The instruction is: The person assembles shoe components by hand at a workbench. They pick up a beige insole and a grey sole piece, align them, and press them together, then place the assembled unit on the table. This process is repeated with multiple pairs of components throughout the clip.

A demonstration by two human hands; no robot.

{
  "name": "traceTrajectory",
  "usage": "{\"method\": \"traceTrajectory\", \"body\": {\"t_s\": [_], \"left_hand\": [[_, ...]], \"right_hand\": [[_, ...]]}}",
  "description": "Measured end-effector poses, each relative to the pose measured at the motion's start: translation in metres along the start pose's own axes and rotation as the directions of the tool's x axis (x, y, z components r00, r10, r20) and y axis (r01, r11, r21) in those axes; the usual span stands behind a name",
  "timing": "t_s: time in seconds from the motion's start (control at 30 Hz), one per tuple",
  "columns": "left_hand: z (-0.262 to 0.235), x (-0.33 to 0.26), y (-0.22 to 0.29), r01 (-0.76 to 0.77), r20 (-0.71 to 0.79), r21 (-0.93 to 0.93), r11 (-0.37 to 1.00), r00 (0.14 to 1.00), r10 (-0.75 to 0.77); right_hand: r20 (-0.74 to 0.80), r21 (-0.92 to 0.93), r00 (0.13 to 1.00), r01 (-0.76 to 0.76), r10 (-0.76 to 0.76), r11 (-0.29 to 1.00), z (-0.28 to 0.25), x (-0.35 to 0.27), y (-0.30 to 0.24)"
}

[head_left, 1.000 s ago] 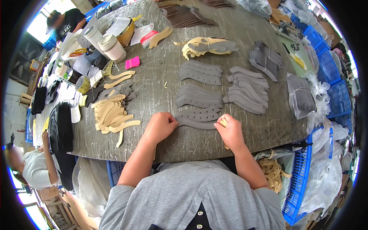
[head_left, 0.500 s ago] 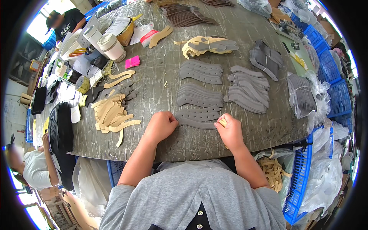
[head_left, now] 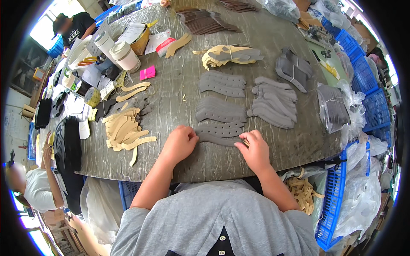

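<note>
Grey perforated strip (head_left: 218,137) lies flat on table (head_left: 179,85), long axis left-right, just nearer than grey stack (head_left: 220,112). Left hand (head_left: 179,143) curled, fingertips pressing strip's left end; right hand (head_left: 255,149) pinches right end.

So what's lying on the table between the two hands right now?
In the head view, a grey perforated strip lies between the left hand and right hand; each hand touches one end.
</note>
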State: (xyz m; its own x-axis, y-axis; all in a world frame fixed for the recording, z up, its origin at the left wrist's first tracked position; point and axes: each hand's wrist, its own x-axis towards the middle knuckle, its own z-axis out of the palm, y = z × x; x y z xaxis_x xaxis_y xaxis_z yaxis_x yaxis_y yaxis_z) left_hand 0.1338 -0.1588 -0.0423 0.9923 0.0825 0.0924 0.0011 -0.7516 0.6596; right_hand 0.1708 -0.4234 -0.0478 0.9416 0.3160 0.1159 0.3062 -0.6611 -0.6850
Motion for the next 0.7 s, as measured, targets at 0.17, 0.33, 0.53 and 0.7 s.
{"method": "traceTrajectory", "body": {"t_s": [0.17,0.33,0.53,0.7], "left_hand": [[-0.019,0.001,0.025,0.330,0.212,-0.236,0.914,0.935,-0.283],[-0.017,0.000,0.026,0.219,0.063,-0.405,0.888,0.975,-0.212],[-0.025,0.001,0.046,0.085,0.035,-0.316,0.945,0.996,-0.078],[-0.015,-0.007,0.081,-0.478,-0.058,0.008,0.878,0.876,0.478]], "right_hand": [[0.095,0.370,0.995,-0.067,0.034,0.927,-0.005,0.001,0.006],[0.154,0.476,0.928,-0.370,0.338,0.798,-0.050,0.016,0.005],[-0.507,-0.221,0.857,-0.231,0.091,0.947,-0.090,0.025,0.055],[-0.070,0.346,0.991,0.134,-0.117,0.928,-0.036,0.006,-0.037]]}}
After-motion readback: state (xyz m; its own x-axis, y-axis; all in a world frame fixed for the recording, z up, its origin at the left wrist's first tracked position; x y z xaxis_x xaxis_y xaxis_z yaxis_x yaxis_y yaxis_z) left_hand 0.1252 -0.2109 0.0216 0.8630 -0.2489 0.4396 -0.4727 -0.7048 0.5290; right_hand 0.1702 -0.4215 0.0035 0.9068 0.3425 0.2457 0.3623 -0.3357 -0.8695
